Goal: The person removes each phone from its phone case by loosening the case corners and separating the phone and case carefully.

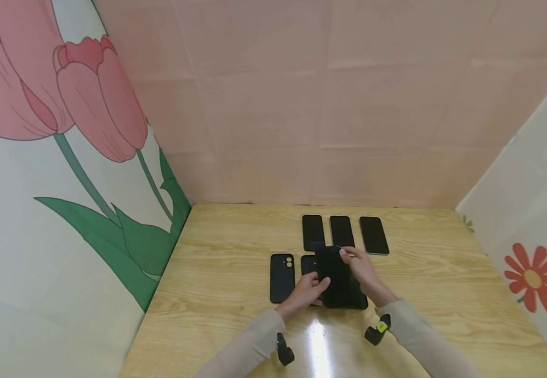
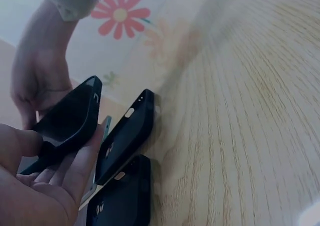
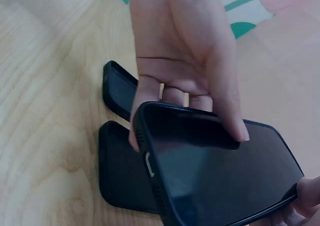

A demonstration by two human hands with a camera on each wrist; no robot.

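Observation:
A black phone (image 1: 334, 268) in a dark case is held up, screen facing up, between both hands. My left hand (image 1: 305, 291) grips its left side; in the left wrist view the thumb lies over the screen and the fingers pass beneath. The right hand (image 1: 362, 268) pinches the far right corner. In the right wrist view the case's rim surrounds the phone's screen (image 3: 215, 171). Below lie empty black phone cases: one at the left (image 1: 282, 278), one partly covered by the left hand (image 1: 308, 264), and one mostly hidden under the held phone (image 1: 359, 297).
Farther back on the wooden table (image 1: 226, 236), three dark phones lie in a row: left (image 1: 313, 232), middle (image 1: 342, 231) and right (image 1: 374, 235). A pinkish wall (image 1: 325, 105) stands behind the table, with flower-printed walls at both sides.

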